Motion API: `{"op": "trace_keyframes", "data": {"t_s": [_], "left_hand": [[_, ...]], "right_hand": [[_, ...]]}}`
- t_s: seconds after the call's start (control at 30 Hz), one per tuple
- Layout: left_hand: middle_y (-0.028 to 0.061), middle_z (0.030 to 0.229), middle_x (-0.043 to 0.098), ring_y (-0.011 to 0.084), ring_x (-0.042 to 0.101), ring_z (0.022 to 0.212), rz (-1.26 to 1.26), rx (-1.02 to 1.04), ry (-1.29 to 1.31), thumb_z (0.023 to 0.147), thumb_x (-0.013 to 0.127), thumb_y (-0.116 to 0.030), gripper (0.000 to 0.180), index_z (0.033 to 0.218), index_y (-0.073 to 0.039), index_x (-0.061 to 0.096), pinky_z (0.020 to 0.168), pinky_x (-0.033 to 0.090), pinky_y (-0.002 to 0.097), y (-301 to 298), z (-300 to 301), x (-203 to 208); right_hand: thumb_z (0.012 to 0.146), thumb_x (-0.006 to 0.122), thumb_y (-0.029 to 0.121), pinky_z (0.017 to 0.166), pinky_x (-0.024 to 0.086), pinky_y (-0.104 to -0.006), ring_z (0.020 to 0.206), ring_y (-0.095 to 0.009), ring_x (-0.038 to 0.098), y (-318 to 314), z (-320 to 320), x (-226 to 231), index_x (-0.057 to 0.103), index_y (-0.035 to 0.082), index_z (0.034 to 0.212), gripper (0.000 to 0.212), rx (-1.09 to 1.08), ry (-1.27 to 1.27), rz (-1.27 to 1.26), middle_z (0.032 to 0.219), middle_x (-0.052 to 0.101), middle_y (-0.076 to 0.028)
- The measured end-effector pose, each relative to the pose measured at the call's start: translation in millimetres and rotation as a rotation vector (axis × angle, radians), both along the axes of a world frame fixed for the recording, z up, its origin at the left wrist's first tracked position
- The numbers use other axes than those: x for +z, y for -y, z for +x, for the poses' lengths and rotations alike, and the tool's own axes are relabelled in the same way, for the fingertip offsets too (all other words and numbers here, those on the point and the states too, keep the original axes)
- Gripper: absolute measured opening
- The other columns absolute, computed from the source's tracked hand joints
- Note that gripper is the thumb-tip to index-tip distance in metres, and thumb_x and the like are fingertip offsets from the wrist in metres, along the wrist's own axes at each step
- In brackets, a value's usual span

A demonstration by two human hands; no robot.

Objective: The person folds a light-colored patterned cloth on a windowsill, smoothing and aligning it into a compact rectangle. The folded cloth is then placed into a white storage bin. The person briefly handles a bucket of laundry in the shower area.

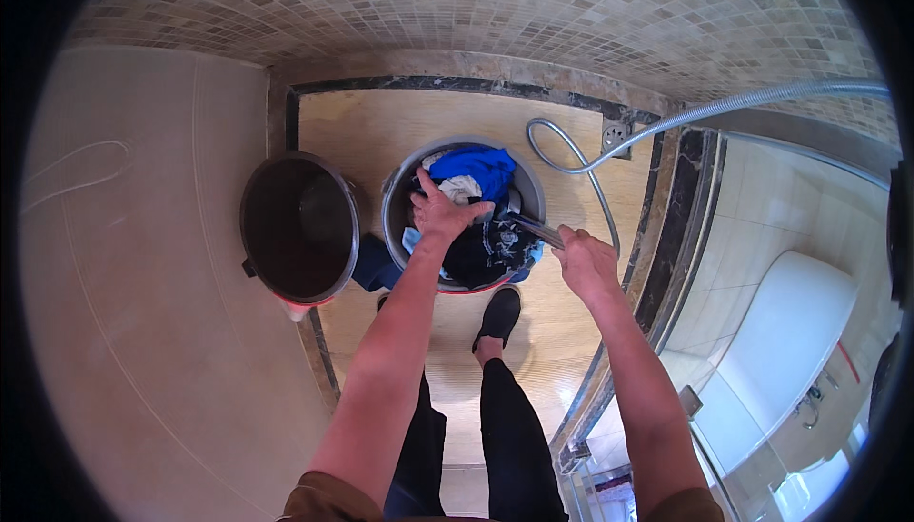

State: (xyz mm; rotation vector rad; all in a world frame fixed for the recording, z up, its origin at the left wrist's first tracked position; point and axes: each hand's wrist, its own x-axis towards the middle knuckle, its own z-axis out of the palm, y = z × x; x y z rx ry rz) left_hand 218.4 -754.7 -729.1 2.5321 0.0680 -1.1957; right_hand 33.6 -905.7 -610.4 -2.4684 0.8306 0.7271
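Note:
A round grey bucket [389, 222] full of clothes stands in front of my feet. Among the clothes are a bright blue garment [481, 170], a white cloth [461, 189] and a black garment with a pale print [481, 253]. My left hand [445, 211] rests on the clothes with its fingers spread. In my right hand [587, 262], at the bucket's right side, the fingers wrap round the handle of a shower head [538, 230]. Its head end points into the bucket, over the clothes. Whether water flows I cannot make out.
Left of the bucket stands a second dark bucket [303, 227], with dark blue cloth [377, 267] between the two. A metal shower hose [752, 100] runs from the right and loops by a floor drain [616, 134]. Glass [705, 265] borders the right; a tiled wall [457, 8] rises ahead.

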Motion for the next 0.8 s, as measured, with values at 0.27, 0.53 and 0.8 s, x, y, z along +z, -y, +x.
{"op": "trace_keyframes", "data": {"t_s": [0.27,0.53,0.8], "left_hand": [[0.0165,0.122,0.070,0.0338,0.068,0.111,-0.107,-0.014,0.020,0.055,0.092,-0.033,0.097,0.142,-0.016,0.051,0.098,0.053,0.0418,-25.4,27.1,-43.3],[0.0105,0.105,0.077,0.0199,0.072,0.100,-0.642,0.184,0.046,0.060,0.091,-0.008,0.057,0.113,-0.004,0.069,0.092,0.055,0.0339,-76.5,8.8,64.5],[0.0048,0.114,0.072,0.0115,0.067,0.103,-0.863,0.180,-0.115,0.066,0.090,0.001,0.061,0.119,-0.004,0.061,0.096,0.054,0.0302,-112.9,-11.3,147.0]], "right_hand": [[0.085,0.071,0.016,0.073,0.053,-0.0441,0.084,-0.034,0.068,-6.5,-0.1,-4.3,0.065,0.009,0.114,0.030,-0.006,0.066,-0.082,0.090,0.067,-0.013],[0.085,0.072,0.018,0.072,0.053,-0.0442,0.083,-0.035,0.068,-18.4,-0.5,3.6,0.065,0.009,0.111,0.029,-0.058,0.035,-0.120,0.089,0.067,-0.013],[0.087,0.071,0.022,0.076,0.053,-0.0451,0.090,-0.035,0.068,-10.1,25.5,33.3,0.065,0.010,0.114,0.030,0.025,0.081,0.083,0.098,0.068,-0.011]]}}
